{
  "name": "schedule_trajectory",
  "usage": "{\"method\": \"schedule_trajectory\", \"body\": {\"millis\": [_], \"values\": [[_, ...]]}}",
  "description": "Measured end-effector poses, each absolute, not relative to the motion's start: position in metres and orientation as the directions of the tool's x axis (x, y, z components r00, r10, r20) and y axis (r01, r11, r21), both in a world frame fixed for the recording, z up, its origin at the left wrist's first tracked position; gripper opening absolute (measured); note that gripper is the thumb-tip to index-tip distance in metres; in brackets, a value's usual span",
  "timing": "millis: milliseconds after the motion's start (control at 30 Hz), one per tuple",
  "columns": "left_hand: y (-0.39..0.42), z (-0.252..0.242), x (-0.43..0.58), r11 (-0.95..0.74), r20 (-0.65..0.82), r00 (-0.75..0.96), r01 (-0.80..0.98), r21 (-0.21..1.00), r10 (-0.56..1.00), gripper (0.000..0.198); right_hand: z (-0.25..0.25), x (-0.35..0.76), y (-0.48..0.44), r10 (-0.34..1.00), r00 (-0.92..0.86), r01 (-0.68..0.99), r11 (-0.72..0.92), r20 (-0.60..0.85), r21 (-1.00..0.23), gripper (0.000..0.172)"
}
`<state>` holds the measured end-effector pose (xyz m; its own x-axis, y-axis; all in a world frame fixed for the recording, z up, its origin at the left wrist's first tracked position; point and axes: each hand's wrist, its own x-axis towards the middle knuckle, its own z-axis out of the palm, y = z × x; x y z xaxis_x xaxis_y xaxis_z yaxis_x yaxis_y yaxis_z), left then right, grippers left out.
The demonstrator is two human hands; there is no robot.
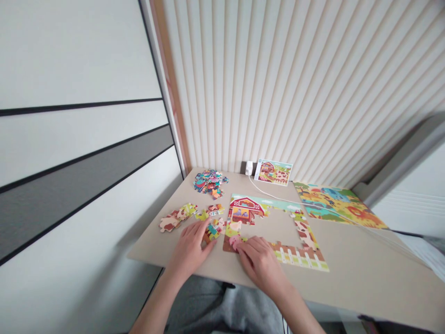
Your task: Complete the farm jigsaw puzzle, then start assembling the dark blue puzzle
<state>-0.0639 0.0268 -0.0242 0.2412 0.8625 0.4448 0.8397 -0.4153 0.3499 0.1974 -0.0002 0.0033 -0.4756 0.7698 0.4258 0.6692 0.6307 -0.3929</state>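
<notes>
A partly assembled farm jigsaw puzzle (302, 260) lies in front of me, its border joined around a gap in the middle. My right hand (260, 260) is at its lower left, thumb and fingertips closed together on a puzzle piece with a pink pig (235, 241). To the left of the puzzle, my left hand (191, 246) rests on the table with thumb and fingers apart. Between them are loose puzzle pieces (213, 230), partly covered by the fingers. More loose farm pieces (171, 221) lie beyond that hand.
A heap of blue-toned puzzle pieces (207, 181) sits at the table's back left. The farm reference picture (274, 171) leans on the pleated wall beside a white charger (249, 168). Its cable (271, 195) crosses above the puzzle toward another animal puzzle (340, 202) at right.
</notes>
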Motion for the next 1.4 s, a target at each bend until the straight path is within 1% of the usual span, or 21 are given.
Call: {"method": "schedule_trajectory", "body": {"millis": [100,267,567,667,767,867,1000,1067,1133,1267,1400], "values": [[0.026,-0.026,-0.065,-0.394,0.459,0.21,0.85,0.351,0.863,0.059,0.004,0.197,0.0,0.772,-0.475,0.669,0.628,0.422,-0.397,0.02],[0.023,-0.021,-0.063,-0.396,0.46,0.228,0.865,0.308,0.858,0.047,0.006,0.197,0.0,0.786,-0.479,0.683,0.613,0.39,-0.397,0.02],[0.023,-0.02,-0.06,-0.313,0.489,0.153,0.912,0.265,0.859,0.048,0.005,0.197,-0.001,0.785,-0.471,0.687,0.612,0.402,-0.391,0.018],[0.022,-0.016,-0.06,-0.335,0.472,0.192,0.911,0.239,0.861,0.048,0.005,0.197,-0.001,0.786,-0.47,0.689,0.611,0.402,-0.39,0.018],[0.02,-0.01,-0.058,-0.418,0.437,0.301,0.886,0.2,0.848,0.046,0.005,0.197,-0.001,0.784,-0.469,0.69,0.613,0.407,-0.385,0.018],[0.018,-0.006,-0.057,-0.461,0.426,0.352,0.868,0.187,0.834,0.039,0.005,0.197,0.0,0.787,-0.47,0.695,0.609,0.401,-0.381,0.018],[0.019,-0.008,-0.058,-0.461,0.453,0.327,0.859,0.224,0.829,0.02,0.005,0.198,0.0,0.791,-0.475,0.695,0.606,0.387,-0.386,0.019],[0.021,-0.011,-0.059,-0.469,0.461,0.323,0.848,0.246,0.826,0.014,0.005,0.198,-0.001,0.79,-0.477,0.693,0.608,0.385,-0.388,0.019],[0.022,-0.013,-0.06,-0.481,0.453,0.333,0.837,0.261,0.827,0.02,0.005,0.198,-0.001,0.789,-0.478,0.691,0.609,0.386,-0.389,0.019],[0.025,-0.017,-0.062,-0.504,0.436,0.359,0.817,0.281,0.825,0.043,0.006,0.198,-0.001,0.787,-0.479,0.691,0.611,0.387,-0.387,0.019],[0.026,-0.015,-0.062,-0.508,0.436,0.353,0.801,0.316,0.828,0.043,0.006,0.198,-0.001,0.778,-0.478,0.688,0.62,0.407,-0.377,0.019]]}}
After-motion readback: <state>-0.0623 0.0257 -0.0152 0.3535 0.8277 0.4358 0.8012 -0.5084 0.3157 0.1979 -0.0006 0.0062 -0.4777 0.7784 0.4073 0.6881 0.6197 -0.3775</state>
